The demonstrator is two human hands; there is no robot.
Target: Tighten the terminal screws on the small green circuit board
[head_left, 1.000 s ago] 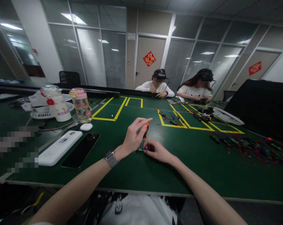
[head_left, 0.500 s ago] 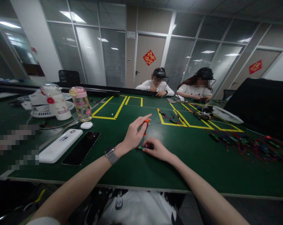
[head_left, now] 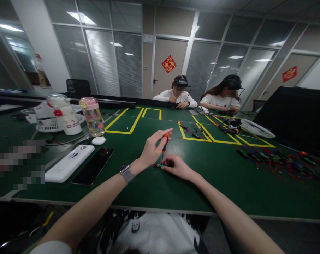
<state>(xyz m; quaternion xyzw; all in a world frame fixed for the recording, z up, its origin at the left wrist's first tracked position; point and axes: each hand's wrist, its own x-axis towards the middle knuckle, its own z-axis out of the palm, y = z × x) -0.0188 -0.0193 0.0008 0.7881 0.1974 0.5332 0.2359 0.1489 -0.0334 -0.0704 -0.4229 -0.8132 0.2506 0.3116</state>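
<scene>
My left hand (head_left: 151, 150) grips a small screwdriver (head_left: 165, 141) with an orange and black handle, held upright with its tip down on a small green circuit part (head_left: 158, 165) on the green table (head_left: 149, 187). My right hand (head_left: 177, 166) lies flat on the mat and pins that part from the right with its fingertips. A grey watch sits on my left wrist.
A black phone (head_left: 92, 171) and a white oblong case (head_left: 69, 163) lie to the left, with a white earbud case (head_left: 98, 140), a pink-lidded bottle (head_left: 92, 117) and a white bottle (head_left: 64, 115) behind. Tangled wires (head_left: 276, 163) spread at right. Two people sit at the far side.
Both hands stay on the screwdriver and the part; only the view has shifted slightly, and the left fingers have turned a little on the handle.
</scene>
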